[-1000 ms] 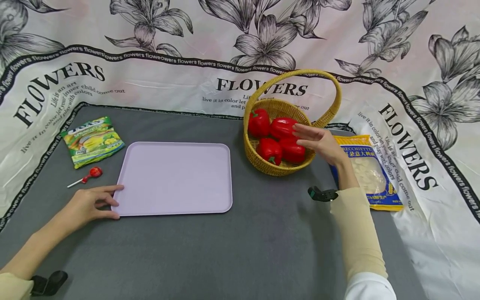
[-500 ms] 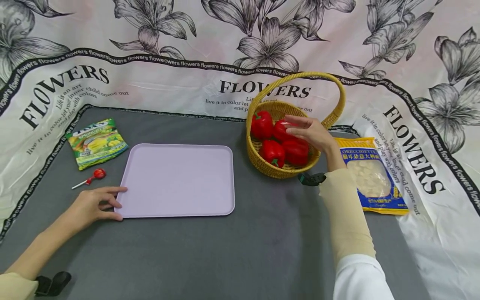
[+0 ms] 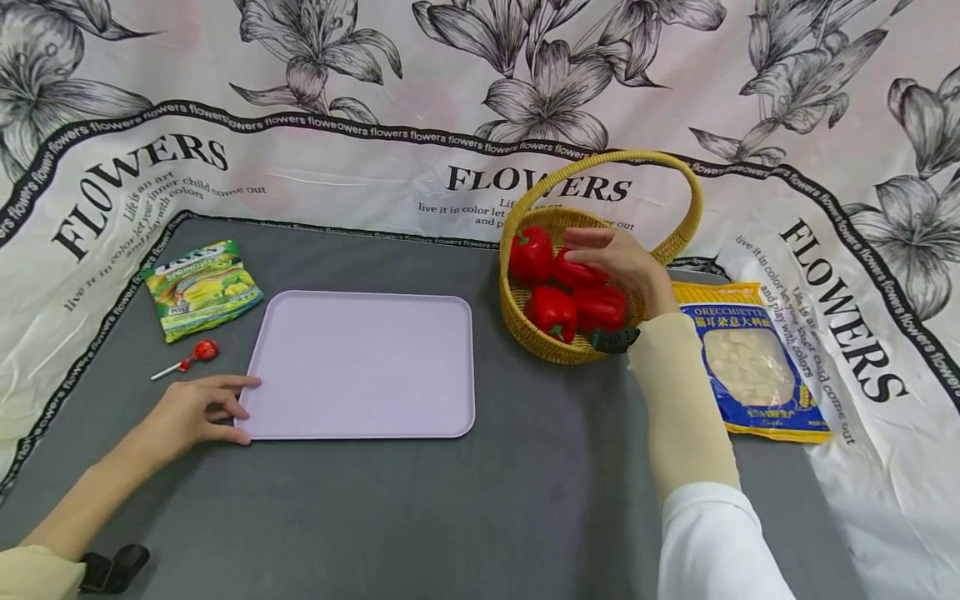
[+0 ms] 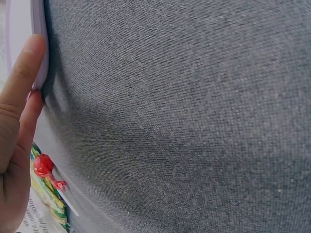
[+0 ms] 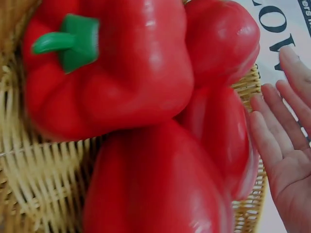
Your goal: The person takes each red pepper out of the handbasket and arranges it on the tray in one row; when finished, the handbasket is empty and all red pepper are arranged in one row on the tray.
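Observation:
My left hand (image 3: 197,412) rests at the left edge of a lilac rectangular tray (image 3: 360,367), with its fingertips and thumb touching the rim near the corner. In the left wrist view, straight fingers (image 4: 23,73) lie against the tray's edge (image 4: 41,63). Several red bell peppers (image 3: 552,312) with green stems lie in a yellow wicker basket (image 3: 551,353) with a tall arched handle. Over the basket's right side, my right hand (image 3: 624,265) reaches in with fingers extended above the back pepper (image 3: 572,272). The right wrist view shows those fingers (image 5: 272,128) straight beside a pepper (image 5: 223,136), holding nothing.
A green and yellow soup packet (image 3: 204,292) lies behind the tray's left side, with a red lollipop (image 3: 204,350) in front of it. Right of the basket is a blue and yellow orecchiette bag (image 3: 750,367), partly behind the right arm. A flower-printed cloth borders the grey surface.
My right hand has moved left and farther over the peppers in the basket. The left hand stays at the tray's edge. The whole head view has shifted slightly.

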Tool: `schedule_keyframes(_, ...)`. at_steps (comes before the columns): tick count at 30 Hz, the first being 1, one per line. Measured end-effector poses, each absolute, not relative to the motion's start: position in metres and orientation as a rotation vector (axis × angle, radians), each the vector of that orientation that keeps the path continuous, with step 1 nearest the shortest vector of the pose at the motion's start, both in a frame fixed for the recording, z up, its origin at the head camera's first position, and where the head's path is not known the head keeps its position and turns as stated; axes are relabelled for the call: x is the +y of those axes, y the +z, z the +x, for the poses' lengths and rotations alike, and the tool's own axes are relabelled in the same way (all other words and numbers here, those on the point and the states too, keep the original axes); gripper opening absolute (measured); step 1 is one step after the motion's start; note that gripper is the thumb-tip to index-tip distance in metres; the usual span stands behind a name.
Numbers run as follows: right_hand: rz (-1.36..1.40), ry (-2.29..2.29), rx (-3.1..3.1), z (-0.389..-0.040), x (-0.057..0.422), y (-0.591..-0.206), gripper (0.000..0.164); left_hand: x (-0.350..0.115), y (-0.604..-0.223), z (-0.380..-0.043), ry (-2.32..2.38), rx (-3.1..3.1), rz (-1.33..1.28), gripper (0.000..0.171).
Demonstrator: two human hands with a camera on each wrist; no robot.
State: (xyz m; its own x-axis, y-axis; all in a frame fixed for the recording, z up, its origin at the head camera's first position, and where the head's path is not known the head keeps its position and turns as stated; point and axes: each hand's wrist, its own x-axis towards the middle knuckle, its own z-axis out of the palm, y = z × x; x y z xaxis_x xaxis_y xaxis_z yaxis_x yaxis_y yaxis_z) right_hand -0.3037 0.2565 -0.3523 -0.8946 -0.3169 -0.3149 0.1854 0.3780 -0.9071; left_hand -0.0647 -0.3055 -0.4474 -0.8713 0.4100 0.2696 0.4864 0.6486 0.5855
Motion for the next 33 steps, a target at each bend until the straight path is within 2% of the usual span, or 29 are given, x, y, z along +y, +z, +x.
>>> schedule_keyframes(12, -0.057, -1.099, 2.338, -0.32, 0.238, -0.344, 0.066, -0.304, -0.444, -0.065, -1.015, -2.811, -0.709, 0.035)
schedule_keyframes(33, -0.206, -0.981, 2.375, -0.333, 0.21, -0.345, 0.073, -0.304, -0.441, -0.065, -1.037, -2.867, -0.656, 0.032)
